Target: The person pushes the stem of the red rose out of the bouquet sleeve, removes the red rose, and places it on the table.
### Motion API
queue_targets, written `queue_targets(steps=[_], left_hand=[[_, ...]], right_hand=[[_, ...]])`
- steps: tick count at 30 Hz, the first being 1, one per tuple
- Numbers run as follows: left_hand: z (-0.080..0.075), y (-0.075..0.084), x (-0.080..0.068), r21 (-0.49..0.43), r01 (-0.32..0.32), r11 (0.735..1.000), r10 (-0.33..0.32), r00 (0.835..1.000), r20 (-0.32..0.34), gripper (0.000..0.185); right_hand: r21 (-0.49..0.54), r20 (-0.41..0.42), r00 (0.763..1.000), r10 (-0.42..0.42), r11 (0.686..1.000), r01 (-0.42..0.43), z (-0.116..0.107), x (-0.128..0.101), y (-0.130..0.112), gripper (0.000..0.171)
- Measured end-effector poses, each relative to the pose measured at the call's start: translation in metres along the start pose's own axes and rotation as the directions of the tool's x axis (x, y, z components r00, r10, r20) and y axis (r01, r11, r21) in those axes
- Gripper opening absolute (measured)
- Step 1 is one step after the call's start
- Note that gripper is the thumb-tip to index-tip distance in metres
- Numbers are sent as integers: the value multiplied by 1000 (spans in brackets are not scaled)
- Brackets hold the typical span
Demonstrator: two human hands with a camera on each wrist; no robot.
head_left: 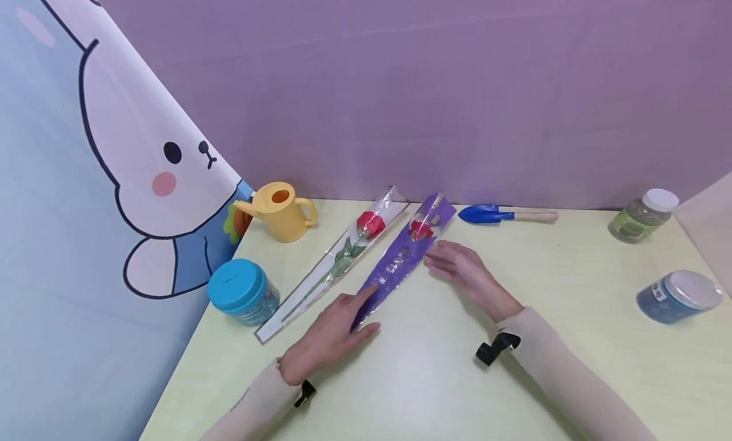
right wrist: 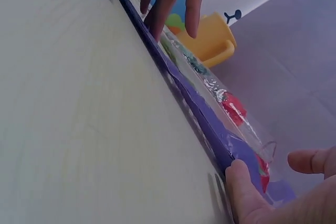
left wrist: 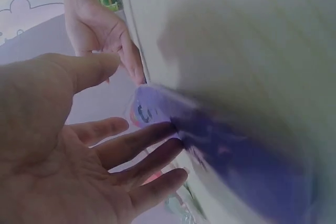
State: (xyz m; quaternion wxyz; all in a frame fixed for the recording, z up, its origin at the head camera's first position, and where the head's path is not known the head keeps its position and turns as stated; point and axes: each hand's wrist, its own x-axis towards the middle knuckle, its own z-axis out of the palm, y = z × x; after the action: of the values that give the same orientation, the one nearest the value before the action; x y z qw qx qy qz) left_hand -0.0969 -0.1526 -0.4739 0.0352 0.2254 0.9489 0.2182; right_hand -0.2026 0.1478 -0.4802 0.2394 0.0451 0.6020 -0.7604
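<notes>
A red rose in a purple sleeve (head_left: 394,263) lies slanted on the table, its bloom toward the back. My left hand (head_left: 332,330) touches the lower part of that sleeve with outstretched fingers, and in the left wrist view its fingertips meet the purple film. Beside the upper edge, near the bloom, my right hand (head_left: 460,272) rests with extended fingers; in the right wrist view a fingertip (right wrist: 239,174) touches the purple edge. To the left lies a second red rose in a clear, white-backed sleeve (head_left: 343,253), roughly parallel to the first.
A yellow watering can (head_left: 283,215) and a blue-lidded jar (head_left: 243,291) stand at the left. Behind my right hand is a blue trowel (head_left: 486,214) with a wooden handle. At the far right are a white-lidded jar (head_left: 640,217) and a blue jar (head_left: 675,296).
</notes>
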Motion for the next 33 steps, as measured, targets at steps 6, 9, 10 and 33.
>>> queue_targets(steps=[6,9,10,33], left_hand=[[-1,3,0,-34,20,999,-20,1000,1,69],[2,1,2,-40,37,999,-39,997,-61,67],[3,0,3,-41,44,998,-47,996,-80,68],[4,0,25,-388,92,917,-80,996,47,87]], right_hand=[[-24,1,1000,6,1000,-6,-7,-11,1,65],[-39,13,1000,8,999,-8,-8,-13,0,65],[-45,16,1000,10,999,-9,-7,-13,0,64],[-109,-65,995,-79,991,72,-2,-28,2,69]])
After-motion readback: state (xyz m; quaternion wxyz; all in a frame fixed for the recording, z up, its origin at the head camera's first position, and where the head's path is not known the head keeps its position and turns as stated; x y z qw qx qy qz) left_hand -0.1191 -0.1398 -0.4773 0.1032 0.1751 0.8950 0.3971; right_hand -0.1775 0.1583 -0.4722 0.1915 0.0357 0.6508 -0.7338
